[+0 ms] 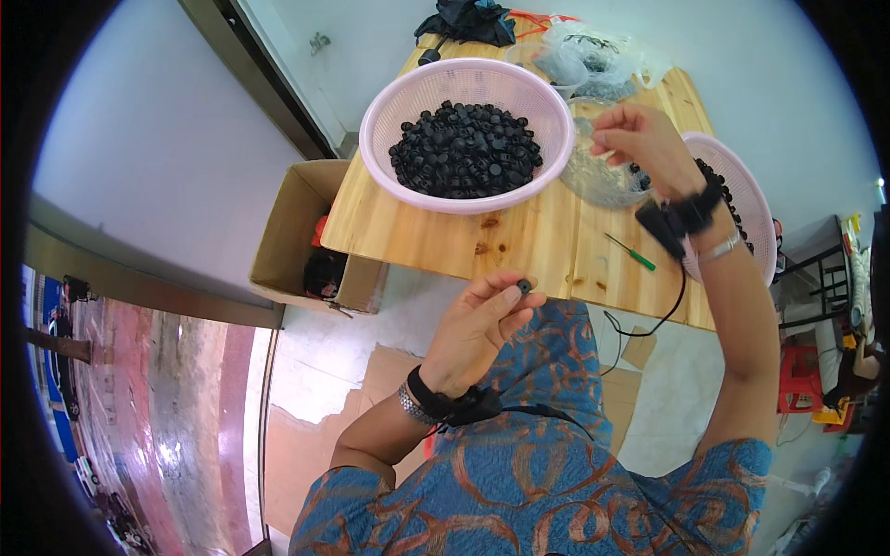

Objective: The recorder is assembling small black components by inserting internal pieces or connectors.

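Between the thumb and fingers of my left hand (479, 326) is a small round black plastic part (525, 286) with a hollow in its face. This hand is low, over my lap and just in front of the table edge. My right hand (645, 146) is raised over a clear plastic bowl (593, 190), its thumb and fingers pinched together. Whatever lies in that pinch is too small to make out. To the left of the bowl, a pink mesh basket (375, 139) holds a heap of similar black parts (464, 153).
A second pink basket (758, 199) with black parts stands right, partly behind my right forearm. A green-handled screwdriver (640, 259) lies on the wooden table (528, 243). Clear bags (603, 51) and another clear tub (519, 57) are at the back. An open cardboard box (278, 222) stands left.
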The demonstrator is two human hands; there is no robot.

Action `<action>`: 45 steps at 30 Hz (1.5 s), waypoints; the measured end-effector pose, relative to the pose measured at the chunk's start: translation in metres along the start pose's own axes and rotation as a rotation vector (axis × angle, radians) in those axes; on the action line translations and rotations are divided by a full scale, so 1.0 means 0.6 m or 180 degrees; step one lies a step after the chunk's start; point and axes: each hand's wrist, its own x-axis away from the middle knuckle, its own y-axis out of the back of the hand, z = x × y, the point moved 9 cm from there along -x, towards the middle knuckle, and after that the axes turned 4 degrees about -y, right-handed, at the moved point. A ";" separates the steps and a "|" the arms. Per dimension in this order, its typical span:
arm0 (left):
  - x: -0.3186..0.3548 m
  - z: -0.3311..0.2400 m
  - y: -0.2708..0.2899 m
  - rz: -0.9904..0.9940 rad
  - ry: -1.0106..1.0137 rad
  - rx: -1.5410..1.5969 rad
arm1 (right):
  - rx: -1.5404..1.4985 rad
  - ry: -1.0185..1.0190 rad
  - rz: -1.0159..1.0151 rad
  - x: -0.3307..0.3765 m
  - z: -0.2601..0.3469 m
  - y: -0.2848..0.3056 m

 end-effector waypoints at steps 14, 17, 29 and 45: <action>-0.020 0.066 -0.079 0.0523 0.0022 0.0024 | -0.2629 0.0419 -0.0276 0.256 -0.100 -0.100; -0.016 0.078 -0.087 0.0503 -0.0022 -0.0003 | -0.2789 0.0401 -0.0282 0.269 -0.112 -0.097; -0.003 0.090 -0.109 0.0509 -0.0596 -0.1084 | -0.0914 0.1308 -0.1102 0.337 -0.066 -0.042; -0.019 0.136 -0.128 0.0660 0.0236 -0.0519 | -0.1698 0.1292 -0.0956 0.342 -0.123 -0.036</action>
